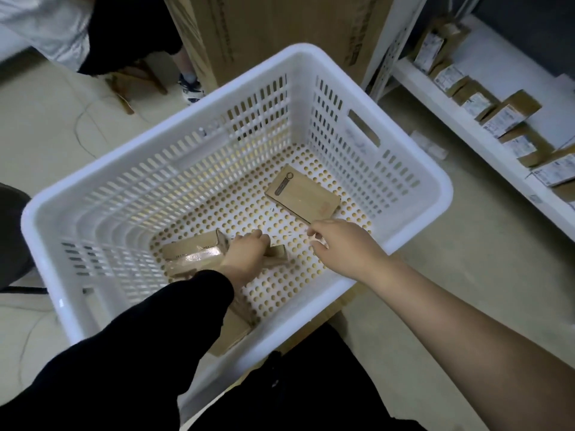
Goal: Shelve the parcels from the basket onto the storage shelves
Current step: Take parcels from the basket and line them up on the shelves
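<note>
I am holding both hands down inside the white basket (311,52). A taped parcel (193,255) is lying just left of my left hand (245,255), touching it. That hand is curling its fingers round a small parcel (278,256) and gripping it. Another parcel (231,335) is sitting under my black sleeve (186,306). My right hand (342,244) is touching the near corner of a flat parcel (303,194) with its fingertips. I cannot tell if it is pinching it. Well off to the right of that hand, the shelf (491,54) is holding a row of parcels (504,119).

Soft, even indoor light; slight motion blur, wide-angle bending at edges.
</note>
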